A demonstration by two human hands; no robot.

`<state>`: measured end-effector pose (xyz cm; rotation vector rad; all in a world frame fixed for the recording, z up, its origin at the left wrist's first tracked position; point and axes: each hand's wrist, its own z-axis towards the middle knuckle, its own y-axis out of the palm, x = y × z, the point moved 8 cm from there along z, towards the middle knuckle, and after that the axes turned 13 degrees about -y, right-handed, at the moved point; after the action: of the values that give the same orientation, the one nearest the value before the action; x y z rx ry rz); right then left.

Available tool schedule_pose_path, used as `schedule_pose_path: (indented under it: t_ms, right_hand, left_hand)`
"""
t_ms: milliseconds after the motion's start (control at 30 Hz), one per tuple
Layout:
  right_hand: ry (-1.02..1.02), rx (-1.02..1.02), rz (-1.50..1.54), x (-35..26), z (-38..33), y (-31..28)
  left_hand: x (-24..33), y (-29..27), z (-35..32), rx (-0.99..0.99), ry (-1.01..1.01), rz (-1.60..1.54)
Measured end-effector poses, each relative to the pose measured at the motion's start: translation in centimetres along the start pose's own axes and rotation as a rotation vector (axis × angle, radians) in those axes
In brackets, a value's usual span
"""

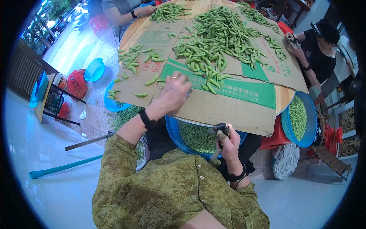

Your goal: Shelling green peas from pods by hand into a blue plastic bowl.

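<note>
The left hand [173, 91] lay flat on the cardboard sheet [213, 108], fingers spread and reaching toward the near tip of the big heap of green pods [213, 42], where a few loose pods [209, 82] trailed off just beside the fingertips. It gripped nothing; the palm seemed to press down, probably to rake pods closer. The right hand [228, 143] was held low, in front of the body, closed around a small dark tool [220, 129] with a pale handle, right over the blue basin [173, 128] of shelled green beans [196, 137]. Holding it there likely let whatever was cut drop straight into the basin.

The cardboard overhung the round wooden table [133, 32] on the near side, and its front edge jutted above the basin, leaving only a narrow gap for the right hand. A smaller scatter of pods [131, 59] lay to the left, well apart from the heap, with bare cardboard between them giving the left hand room to sweep. A 2nd blue basket [301, 118] of beans sat at the right table edge. 2 other people [320, 49] worked at the far side.
</note>
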<state>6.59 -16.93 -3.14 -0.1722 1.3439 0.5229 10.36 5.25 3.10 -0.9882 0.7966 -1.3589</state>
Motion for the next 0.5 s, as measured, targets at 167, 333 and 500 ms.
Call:
schedule_pose_path:
  t_ms: [167, 333, 500]
  right_hand:
    - [0.399, 0.038, 0.533, 2.8, -1.4, 1.8]
    - [0.397, 0.131, 0.604, 4.1, -2.8, 2.2]
    - [0.282, 0.067, 0.533, 3.8, -3.2, 2.5]
  left_hand:
    - [2.9, 3.9, 1.7, -0.090, 0.073, -0.405]
    - [3.4, 3.9, 1.8, -0.186, -0.013, -0.420]
    - [4.2, 2.6, -1.3, -0.478, -0.259, -0.727]
